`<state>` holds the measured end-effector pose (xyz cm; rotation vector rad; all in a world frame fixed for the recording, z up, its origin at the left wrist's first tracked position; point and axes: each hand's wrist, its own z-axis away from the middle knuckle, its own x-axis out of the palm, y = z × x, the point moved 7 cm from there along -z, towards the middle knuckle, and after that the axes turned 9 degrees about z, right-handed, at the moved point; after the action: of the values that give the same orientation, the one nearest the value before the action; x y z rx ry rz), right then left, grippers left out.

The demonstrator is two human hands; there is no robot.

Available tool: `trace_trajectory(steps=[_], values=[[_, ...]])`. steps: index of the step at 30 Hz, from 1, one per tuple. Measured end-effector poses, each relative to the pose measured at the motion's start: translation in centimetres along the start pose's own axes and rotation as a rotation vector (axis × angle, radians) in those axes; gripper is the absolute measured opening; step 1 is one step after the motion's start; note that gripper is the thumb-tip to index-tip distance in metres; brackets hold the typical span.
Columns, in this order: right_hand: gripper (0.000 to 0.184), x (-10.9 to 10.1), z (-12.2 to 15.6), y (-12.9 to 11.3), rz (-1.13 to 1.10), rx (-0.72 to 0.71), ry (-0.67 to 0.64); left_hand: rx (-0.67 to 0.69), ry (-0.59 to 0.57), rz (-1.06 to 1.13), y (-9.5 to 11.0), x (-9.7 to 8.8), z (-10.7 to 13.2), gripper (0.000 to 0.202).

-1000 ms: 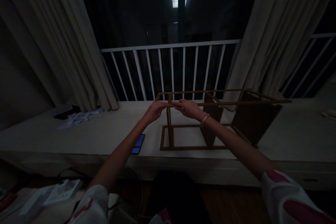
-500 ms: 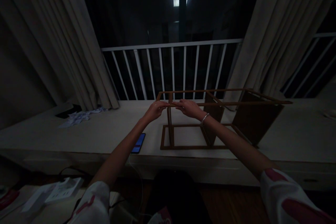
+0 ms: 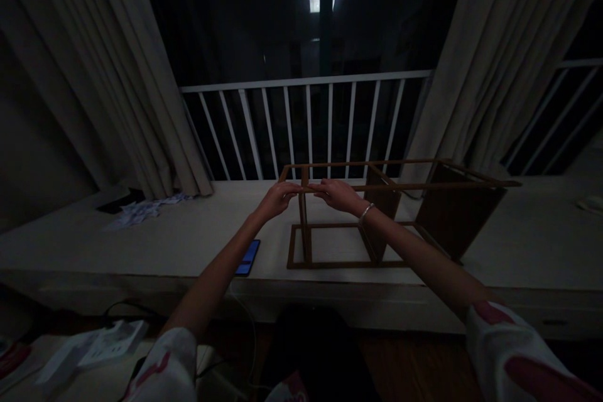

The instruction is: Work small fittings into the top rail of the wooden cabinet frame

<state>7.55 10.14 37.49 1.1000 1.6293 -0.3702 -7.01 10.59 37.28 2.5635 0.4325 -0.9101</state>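
Note:
A thin brown wooden frame rack (image 3: 377,220) stands on a long pale ledge (image 3: 188,245) before a window. My left hand (image 3: 277,196) and my right hand (image 3: 340,193) meet at the near top corner of the frame, above an upright post (image 3: 304,226). Both hands have their fingers curled onto the top rail there. A bracelet sits on my right wrist. Two brown panels (image 3: 459,213) close off the frame's right part.
A phone with a lit blue screen (image 3: 248,257) lies on the ledge left of the frame. Crumpled papers (image 3: 141,210) lie at the left near a curtain (image 3: 117,75). A white railing (image 3: 306,119) runs behind. Paper sheets (image 3: 108,342) lie low at the left.

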Motion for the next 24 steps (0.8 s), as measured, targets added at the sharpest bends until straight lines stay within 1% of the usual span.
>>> trace_trajectory(steps=[4,8,12,17,24], values=[[0.044,0.09,-0.13,-0.1,-0.007,-0.006,-0.009,-0.001,-0.009,0.001,0.03,-0.05,0.07,0.024],[0.043,0.18,-0.13,-0.09,-0.012,-0.005,0.004,-0.023,0.007,0.004,-0.39,-0.1,0.2,0.024],[0.042,0.07,-0.01,-0.19,-0.023,-0.028,0.018,-0.038,-0.007,0.014,-0.65,0.03,0.3,0.025],[0.043,0.43,-0.1,-0.14,-0.031,-0.022,-0.009,-0.049,-0.013,0.019,-0.57,0.03,0.35,0.024],[0.043,0.75,-0.32,-0.2,-0.046,-0.045,-0.007,-0.072,0.0,0.03,-0.75,0.06,0.5,0.024]])
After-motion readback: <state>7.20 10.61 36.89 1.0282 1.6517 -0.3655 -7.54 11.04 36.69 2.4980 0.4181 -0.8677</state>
